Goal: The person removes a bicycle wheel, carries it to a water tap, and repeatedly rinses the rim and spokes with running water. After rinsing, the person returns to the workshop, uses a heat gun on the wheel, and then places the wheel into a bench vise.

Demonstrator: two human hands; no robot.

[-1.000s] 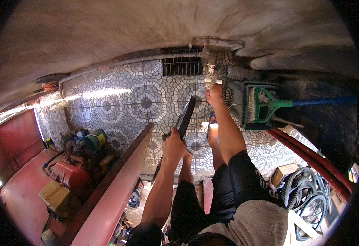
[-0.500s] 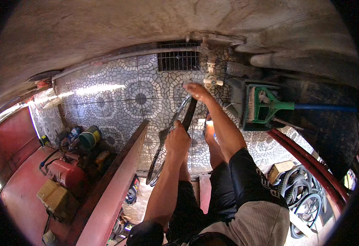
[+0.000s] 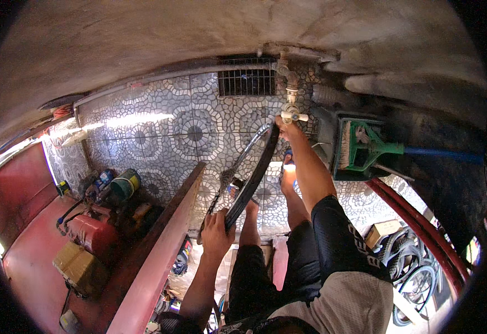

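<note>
Left hand (image 3: 218,229) curled round the near end of the bicycle wheel (image 3: 258,173); the right hand (image 3: 288,129) was at its far end, just beside the tap (image 3: 294,117), and whether it gripped either I couldn't tell. The wheel slanted over the tiled floor (image 3: 143,145). It looked light and stiff, probably slick if wet, best held by the tyre (image 3: 249,192) at opposite sides. Left palm and right fingertips were hidden, the hub (image 3: 228,178) indistinct.

Left grip (image 3: 217,229) sits low and closer in, fingers (image 3: 212,219) curled; right grip (image 3: 288,130) is way out front, right arm (image 3: 315,181) stretched pretty straight.
</note>
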